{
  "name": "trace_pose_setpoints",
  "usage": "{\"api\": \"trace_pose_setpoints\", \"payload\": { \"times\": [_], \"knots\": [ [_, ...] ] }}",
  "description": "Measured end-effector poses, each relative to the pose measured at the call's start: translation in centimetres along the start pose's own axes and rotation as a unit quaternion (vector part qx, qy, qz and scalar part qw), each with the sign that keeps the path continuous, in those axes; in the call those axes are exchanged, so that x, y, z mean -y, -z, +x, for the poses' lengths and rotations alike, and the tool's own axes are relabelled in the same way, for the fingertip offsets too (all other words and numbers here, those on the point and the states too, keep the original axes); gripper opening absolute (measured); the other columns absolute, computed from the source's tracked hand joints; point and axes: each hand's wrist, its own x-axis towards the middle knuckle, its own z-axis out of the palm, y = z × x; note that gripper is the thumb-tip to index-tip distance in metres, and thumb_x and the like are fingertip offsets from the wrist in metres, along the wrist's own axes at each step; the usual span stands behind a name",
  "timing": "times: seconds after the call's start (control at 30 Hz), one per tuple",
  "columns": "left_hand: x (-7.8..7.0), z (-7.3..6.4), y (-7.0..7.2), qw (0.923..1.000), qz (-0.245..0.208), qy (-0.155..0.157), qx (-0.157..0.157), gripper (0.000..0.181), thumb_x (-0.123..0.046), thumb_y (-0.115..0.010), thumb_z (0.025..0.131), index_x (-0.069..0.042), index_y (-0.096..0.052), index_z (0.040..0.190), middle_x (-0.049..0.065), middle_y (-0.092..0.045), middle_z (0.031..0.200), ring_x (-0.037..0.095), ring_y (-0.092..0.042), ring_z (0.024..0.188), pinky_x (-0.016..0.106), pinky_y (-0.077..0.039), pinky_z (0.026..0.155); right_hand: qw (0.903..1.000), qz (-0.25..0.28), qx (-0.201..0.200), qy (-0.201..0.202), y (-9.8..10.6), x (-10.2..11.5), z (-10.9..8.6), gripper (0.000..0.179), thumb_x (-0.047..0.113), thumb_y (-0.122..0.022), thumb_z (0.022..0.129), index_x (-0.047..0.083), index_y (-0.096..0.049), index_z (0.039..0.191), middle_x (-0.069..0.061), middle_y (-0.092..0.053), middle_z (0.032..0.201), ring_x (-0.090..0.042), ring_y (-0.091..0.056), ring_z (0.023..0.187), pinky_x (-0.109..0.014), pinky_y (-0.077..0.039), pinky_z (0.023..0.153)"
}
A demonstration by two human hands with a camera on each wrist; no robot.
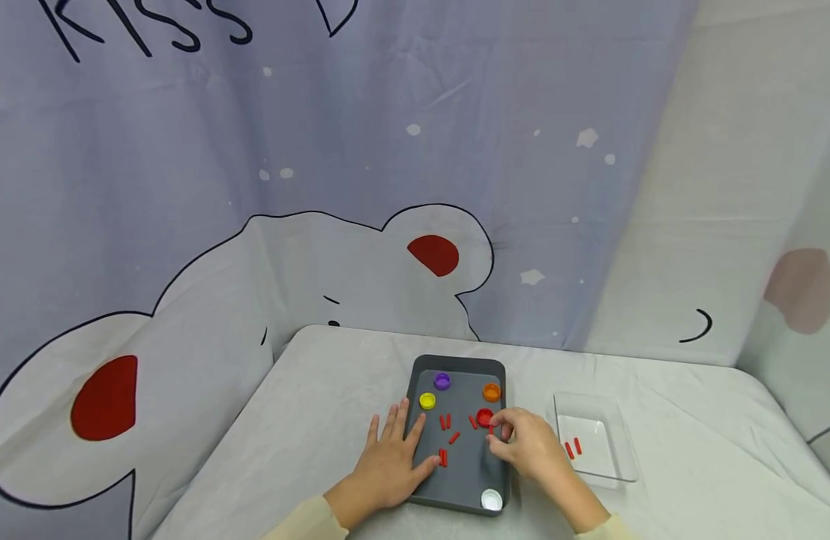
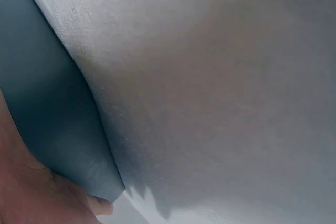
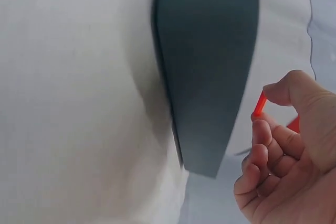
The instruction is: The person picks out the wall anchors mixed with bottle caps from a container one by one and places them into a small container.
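My right hand [image 1: 528, 444] pinches a small red stick [image 3: 260, 103] between thumb and index fingertip, over the right side of a dark grey tray [image 1: 468, 472]. The stick is close to a round red cap [image 1: 484, 417]. My left hand [image 1: 385, 465] rests with straight, spread fingers along the tray's left rim. Its thumb reaches in near a pair of red sticks [image 1: 443, 457]. Several more loose red sticks [image 1: 454, 437] lie in the middle of the tray. In the left wrist view, the fingers lie against the tray's outer wall [image 2: 52, 87].
Also in the tray are a purple cap [image 1: 442, 382], a yellow cap [image 1: 427, 401], an orange cap [image 1: 492, 392] and a silvery white cap [image 1: 492, 500]. Right of the tray, a clear plastic box [image 1: 624, 450] holds two red sticks [image 1: 573, 448]. A white cloth [image 1: 307, 420] covers the table.
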Motion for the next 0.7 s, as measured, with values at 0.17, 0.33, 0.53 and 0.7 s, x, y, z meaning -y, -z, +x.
{"api": "trace_pose_setpoints", "payload": {
  "times": [0.17, 0.33, 0.53, 0.7],
  "knots": [
    [0.0, 0.0, 0.1, 1.0, -0.001, -0.002, 0.0, 0.079, -0.066, -0.039, 0.101, -0.01, -0.039, 0.157, 0.023, -0.016, 0.167, 0.042, -0.018, 0.153, 0.067, -0.011, 0.118, 0.9995, 0.028, 0.001, -0.012, 1.7, -0.8, 0.0, 0.013, 0.013, -0.078, 0.079, 0.017, -0.072, 0.09, 0.01, -0.053, 0.073, -0.002, -0.042, 0.058, -0.023, -0.038, 0.057],
    [-0.1, 0.0, 0.3, 1.0, -0.001, -0.006, -0.005, 0.078, -0.064, -0.04, 0.101, -0.009, -0.04, 0.156, 0.024, -0.017, 0.166, 0.043, -0.019, 0.152, 0.068, -0.012, 0.117, 0.9993, 0.033, -0.007, -0.018, 3.3, -2.0, -0.1, 0.015, 0.013, -0.078, 0.08, 0.015, -0.073, 0.094, 0.009, -0.054, 0.072, -0.003, -0.045, 0.061, -0.023, -0.04, 0.058],
    [-0.1, 0.0, 0.4, 1.0, -0.004, -0.003, -0.002, 0.077, -0.063, -0.043, 0.101, -0.009, -0.04, 0.156, 0.024, -0.017, 0.166, 0.043, -0.019, 0.153, 0.068, -0.011, 0.117, 0.9988, 0.031, -0.016, -0.033, 5.0, -3.1, -0.6, 0.015, 0.013, -0.078, 0.082, 0.015, -0.073, 0.095, 0.009, -0.056, 0.074, -0.003, -0.047, 0.062, -0.023, -0.04, 0.058],
    [-0.1, 0.0, 0.1, 1.0, -0.002, 0.003, 0.005, 0.078, -0.065, -0.039, 0.101, -0.011, -0.038, 0.158, 0.022, -0.015, 0.167, 0.041, -0.017, 0.154, 0.066, -0.01, 0.118, 0.9983, 0.04, 0.001, -0.041, 6.5, -4.3, -1.1, 0.016, 0.011, -0.075, 0.085, 0.01, -0.072, 0.1, 0.007, -0.057, 0.072, -0.004, -0.05, 0.056, -0.023, -0.041, 0.056]
  ]
}}
